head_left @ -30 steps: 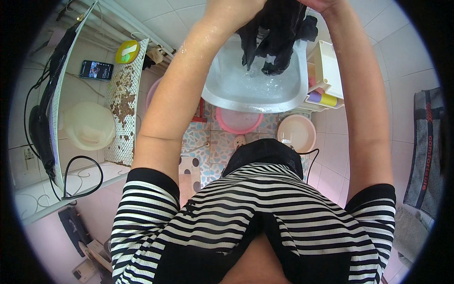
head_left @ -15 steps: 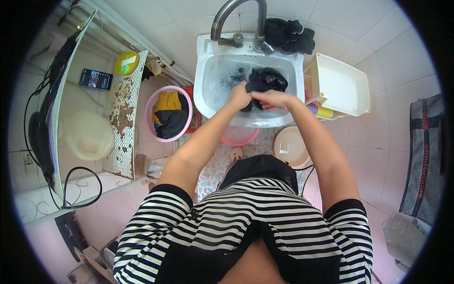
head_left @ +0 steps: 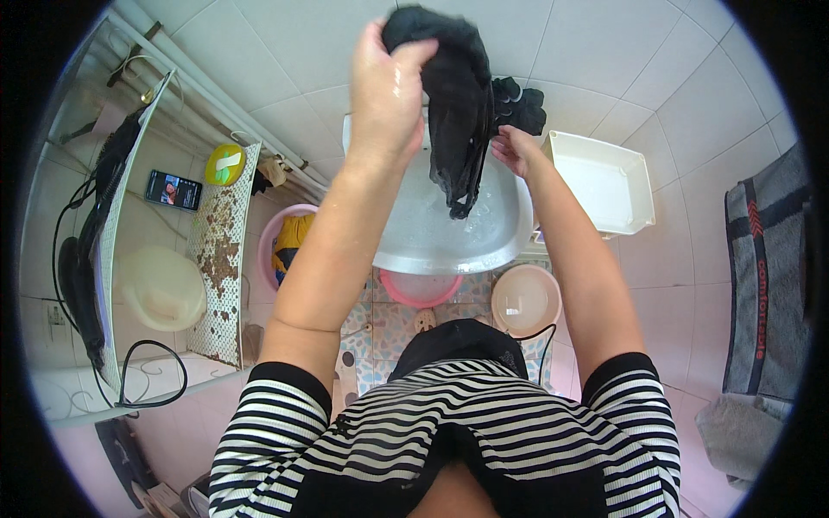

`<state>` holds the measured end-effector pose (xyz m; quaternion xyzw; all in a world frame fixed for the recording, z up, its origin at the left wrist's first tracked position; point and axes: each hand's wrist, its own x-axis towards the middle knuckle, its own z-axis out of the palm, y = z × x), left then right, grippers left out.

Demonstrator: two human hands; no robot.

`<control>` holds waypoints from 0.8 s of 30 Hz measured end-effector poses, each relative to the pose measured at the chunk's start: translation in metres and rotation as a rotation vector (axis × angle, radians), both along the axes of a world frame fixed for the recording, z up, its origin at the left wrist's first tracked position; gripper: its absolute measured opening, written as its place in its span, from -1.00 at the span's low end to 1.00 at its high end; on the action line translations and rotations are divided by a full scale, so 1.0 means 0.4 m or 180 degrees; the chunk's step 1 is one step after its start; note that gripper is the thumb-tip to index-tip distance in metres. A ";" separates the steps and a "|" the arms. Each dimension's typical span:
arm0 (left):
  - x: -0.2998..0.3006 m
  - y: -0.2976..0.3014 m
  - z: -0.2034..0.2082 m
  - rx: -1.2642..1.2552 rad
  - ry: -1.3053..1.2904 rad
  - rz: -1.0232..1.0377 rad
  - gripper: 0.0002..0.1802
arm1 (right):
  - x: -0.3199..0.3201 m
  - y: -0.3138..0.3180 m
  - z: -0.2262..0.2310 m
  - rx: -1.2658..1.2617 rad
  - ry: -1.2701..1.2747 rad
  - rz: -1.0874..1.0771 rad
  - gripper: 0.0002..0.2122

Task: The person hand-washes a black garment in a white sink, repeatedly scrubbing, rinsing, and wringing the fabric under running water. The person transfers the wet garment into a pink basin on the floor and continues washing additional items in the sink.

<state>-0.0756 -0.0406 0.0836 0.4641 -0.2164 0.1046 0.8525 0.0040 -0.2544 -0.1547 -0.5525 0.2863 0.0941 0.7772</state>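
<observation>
Black cloth (head_left: pixel 459 112) hangs over the white sink (head_left: pixel 453 262), clamped near its top in the person's left hand (head_left: pixel 389 95). Well apart from the left, the right hand (head_left: pixel 520 150) is beside the cloth's edge, its grip impossible to tell; farther out, a dark bundle (head_left: pixel 522 105) lies behind the sink and a cream tray (head_left: pixel 600 183) stands rightward.

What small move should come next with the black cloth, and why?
Probably bring the right hand to the black cloth's lower end and squeeze it: the left hand grips the cloth up high, its wet-looking lower end hangs over the sink, and the right hand is close beside it, though contact is unclear.
</observation>
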 end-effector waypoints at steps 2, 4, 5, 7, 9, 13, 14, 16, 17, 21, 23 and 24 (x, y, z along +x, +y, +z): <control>-0.015 -0.001 0.058 -0.0197 -0.0276 0.0212 -0.73 | 0.031 0.019 -0.007 0.0089 0.0183 -0.0206 -0.73; -0.027 0.007 0.070 -0.0075 -0.0343 0.0310 -0.71 | 0.070 0.008 -0.041 0.0186 -0.0009 -0.0335 -0.83; -0.032 0.014 0.067 -0.0011 -0.0364 0.0377 -0.70 | 0.079 0.010 -0.051 0.0265 -0.0221 -0.0324 -0.86; -0.036 0.018 0.006 0.0214 -0.0099 0.0356 -0.69 | 0.103 0.009 -0.069 0.0358 -0.0479 -0.0270 -0.86; -0.034 0.020 -0.105 0.0729 0.0139 0.0501 -0.65 | 0.129 0.026 -0.070 0.0394 -0.0582 -0.0135 -0.81; -0.042 0.020 -0.410 0.1880 0.0446 0.0948 -0.44 | 0.104 0.107 0.079 0.0304 -0.0698 0.0967 -0.12; -0.056 -0.005 -0.452 0.2022 0.0704 0.0720 -0.37 | 0.120 0.049 0.038 0.0143 -0.0627 0.0881 -0.15; -0.080 -0.006 -0.512 0.2443 0.1028 0.0650 -0.19 | 0.075 0.048 0.031 -0.0046 -0.0813 0.0617 -0.17; -0.082 -0.006 -0.554 0.2713 0.0842 0.0766 -0.26 | 0.047 0.044 0.034 0.0115 -0.0867 0.0560 -0.19; -0.053 0.017 -0.562 0.2962 0.0483 0.0318 -0.52 | -0.084 -0.001 0.002 0.0196 -0.0918 0.0792 -0.23; -0.051 -0.001 -0.471 0.2544 0.0445 0.0628 -0.61 | -0.140 -0.009 0.004 -0.0328 -0.1065 0.0919 -0.28; -0.048 -0.009 -0.401 0.2334 0.0411 0.0800 -0.65 | -0.164 0.004 0.032 -0.0708 -0.1240 0.0880 -0.31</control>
